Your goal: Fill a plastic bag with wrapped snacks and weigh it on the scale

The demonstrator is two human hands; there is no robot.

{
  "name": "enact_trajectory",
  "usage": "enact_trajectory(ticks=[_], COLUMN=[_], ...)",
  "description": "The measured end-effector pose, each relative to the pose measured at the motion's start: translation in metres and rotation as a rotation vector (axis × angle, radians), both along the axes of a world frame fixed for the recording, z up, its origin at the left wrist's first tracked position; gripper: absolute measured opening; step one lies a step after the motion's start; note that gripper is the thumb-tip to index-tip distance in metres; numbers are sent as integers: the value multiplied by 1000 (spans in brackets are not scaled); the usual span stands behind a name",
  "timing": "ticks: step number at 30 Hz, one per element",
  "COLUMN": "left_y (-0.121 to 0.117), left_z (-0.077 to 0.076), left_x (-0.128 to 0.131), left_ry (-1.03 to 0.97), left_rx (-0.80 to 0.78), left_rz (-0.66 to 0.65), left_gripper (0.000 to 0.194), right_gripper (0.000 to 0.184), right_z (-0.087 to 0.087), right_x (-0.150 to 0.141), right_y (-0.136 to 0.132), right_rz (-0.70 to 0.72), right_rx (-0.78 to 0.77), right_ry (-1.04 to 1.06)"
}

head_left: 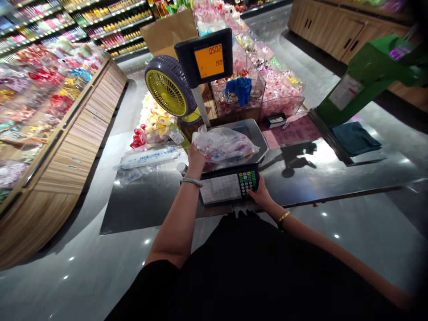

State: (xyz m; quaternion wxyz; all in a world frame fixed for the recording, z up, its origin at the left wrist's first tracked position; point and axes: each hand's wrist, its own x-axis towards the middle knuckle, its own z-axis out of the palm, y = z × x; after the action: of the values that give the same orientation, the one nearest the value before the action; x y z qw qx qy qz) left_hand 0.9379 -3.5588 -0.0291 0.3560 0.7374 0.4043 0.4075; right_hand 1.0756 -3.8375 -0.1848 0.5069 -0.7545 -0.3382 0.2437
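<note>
A clear plastic bag (229, 141) with colourful packets inside lies on the metal pan (260, 136) of a weighing scale. My left hand (196, 155) is closed around the gathered neck of the bag, at the pan's left side. Below the pan, the scale's front carries a white label sheet and a keypad (246, 182). My right hand (261, 192) grips the right edge of the scale, its thumb on the lower keys and its other fingers partly hidden. On its pole, the display (210, 60) glows orange and reads 0.502 above 1.99.
A purple and yellow fan (169, 87) stands behind the scale. Flat plastic bags (150, 157) lie left on the metal counter (143, 203). To the right are a green machine (354, 82) and a dark cloth (356, 137). Blue gloves (239, 89) hang on a clear bin of sweets.
</note>
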Motion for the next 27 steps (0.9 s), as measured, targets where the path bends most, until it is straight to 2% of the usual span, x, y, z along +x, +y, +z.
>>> enact_trajectory(ticks=[6, 11, 15, 21, 27], left_y=[-2, -4, -5, -1, 0], left_z=[10, 17, 19, 20, 18], left_x=[-2, -3, -4, -5, -4], left_ry=[65, 98, 118, 134, 126], left_rx=[18, 23, 18, 30, 2], left_rz=[13, 17, 15, 20, -9], left_gripper=[22, 23, 24, 22, 25], right_gripper=[103, 113, 110, 107, 106], right_z=[2, 6, 8, 0, 5], right_x=[-6, -11, -15, -17, -9], right_y=[1, 5, 6, 9, 4], right_rz=[-11, -47, -63, -82, -39], right_rx=[42, -16, -30, -43, 28], right_ry=[-42, -25, -30, -33, 17])
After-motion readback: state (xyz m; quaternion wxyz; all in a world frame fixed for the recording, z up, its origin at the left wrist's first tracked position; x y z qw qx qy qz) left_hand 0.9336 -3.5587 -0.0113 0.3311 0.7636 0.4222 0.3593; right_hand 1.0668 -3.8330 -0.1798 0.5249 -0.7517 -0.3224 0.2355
